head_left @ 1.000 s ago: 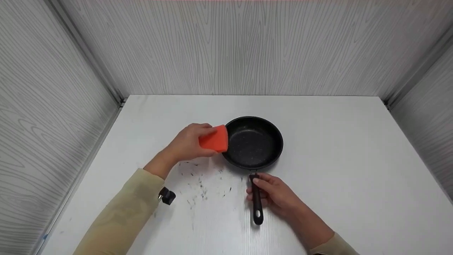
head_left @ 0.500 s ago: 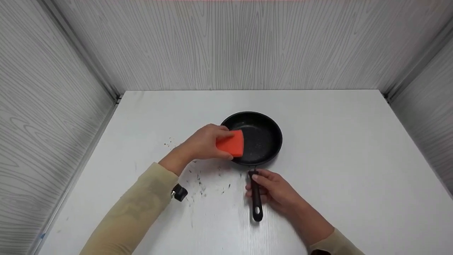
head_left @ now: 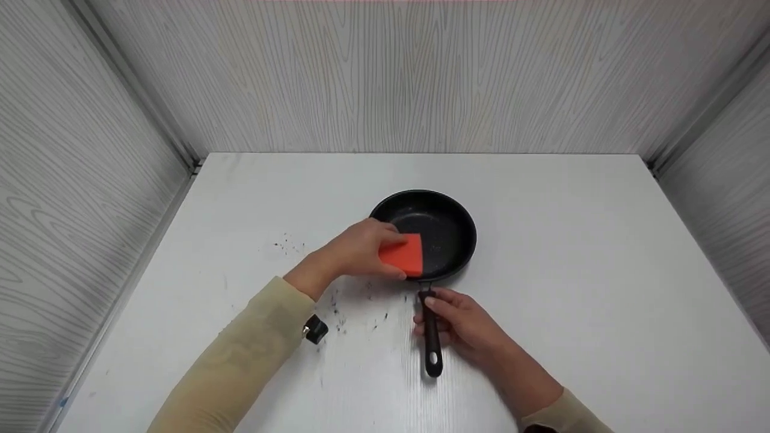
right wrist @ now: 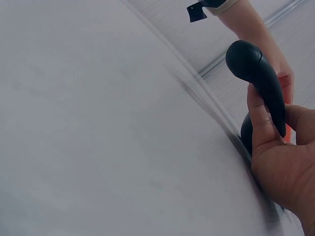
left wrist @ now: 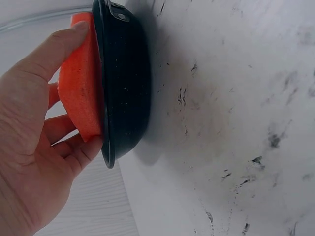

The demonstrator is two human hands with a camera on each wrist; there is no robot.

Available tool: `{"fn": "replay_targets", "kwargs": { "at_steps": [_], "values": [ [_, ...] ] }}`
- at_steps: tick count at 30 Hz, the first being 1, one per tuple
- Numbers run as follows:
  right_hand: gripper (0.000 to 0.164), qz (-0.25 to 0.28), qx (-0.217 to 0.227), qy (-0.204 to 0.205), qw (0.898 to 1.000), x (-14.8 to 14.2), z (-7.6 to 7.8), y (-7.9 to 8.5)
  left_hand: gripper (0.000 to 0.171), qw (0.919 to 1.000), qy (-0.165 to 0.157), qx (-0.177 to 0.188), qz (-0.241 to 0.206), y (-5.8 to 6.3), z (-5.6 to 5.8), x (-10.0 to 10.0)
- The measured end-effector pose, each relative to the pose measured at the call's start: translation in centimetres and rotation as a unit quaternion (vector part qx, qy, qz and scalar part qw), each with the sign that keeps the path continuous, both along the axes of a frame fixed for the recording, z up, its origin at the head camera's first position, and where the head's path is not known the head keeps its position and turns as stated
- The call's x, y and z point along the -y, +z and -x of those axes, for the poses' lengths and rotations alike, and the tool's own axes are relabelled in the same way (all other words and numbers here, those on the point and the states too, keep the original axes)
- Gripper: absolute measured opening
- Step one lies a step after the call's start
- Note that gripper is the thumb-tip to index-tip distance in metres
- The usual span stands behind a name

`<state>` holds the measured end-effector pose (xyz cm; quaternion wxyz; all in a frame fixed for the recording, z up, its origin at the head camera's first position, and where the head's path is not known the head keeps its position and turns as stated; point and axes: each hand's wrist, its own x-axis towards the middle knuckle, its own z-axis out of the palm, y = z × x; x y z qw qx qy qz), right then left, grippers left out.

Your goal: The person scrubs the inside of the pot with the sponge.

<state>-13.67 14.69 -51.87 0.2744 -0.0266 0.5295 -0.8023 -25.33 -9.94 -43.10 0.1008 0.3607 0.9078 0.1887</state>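
Observation:
A black frying pan (head_left: 448, 231) stands on the white table, its handle (head_left: 432, 343) pointing toward me. My left hand (head_left: 364, 248) grips an orange sponge (head_left: 404, 255) over the pan's left side, near the rim. In the left wrist view, thumb and fingers pinch the sponge (left wrist: 81, 81) by its ends, and it sits against the rim of the pan (left wrist: 125, 83). My right hand (head_left: 466, 319) holds the handle close to the pan, thumb on top and fingers beneath. The right wrist view shows the handle (right wrist: 263, 73) between thumb and fingers.
Dark smudges and specks (head_left: 337, 313) mark the white table (head_left: 571, 270) left of the handle, with more crumb-like specks (head_left: 289, 243) farther left. Grey wood-grain panels (head_left: 385, 78) close off the back and both sides. A small black device (head_left: 315, 329) is attached at the left sleeve.
My left hand has brought the sponge rightward from the pan's left rim to over its inside, then slightly nearer to me. My right hand keeps its hold on the handle.

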Motion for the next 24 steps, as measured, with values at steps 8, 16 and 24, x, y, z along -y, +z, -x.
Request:
{"fn": "replay_targets", "kwargs": {
  "at_steps": [8, 16, 24],
  "values": [
    [0.036, 0.003, 0.014, -0.002, 1.0, 0.1, -0.5, -0.2, 0.069, 0.9995, -0.003, 0.026, 0.019, -0.6, -0.3, -0.1],
    [0.035, 0.003, 0.01, -0.004, 1.0, 0.0, -0.8, -0.3, 0.064, 0.9981, -0.024, 0.048, 0.031, -0.5, 0.0, -0.5],
    [0.035, 0.003, 0.007, 0.002, 1.0, 0.1, -1.1, -0.3, 0.062, 0.994, -0.015, 0.105, 0.024, -0.4, 0.0, -0.7]
  ]
}}
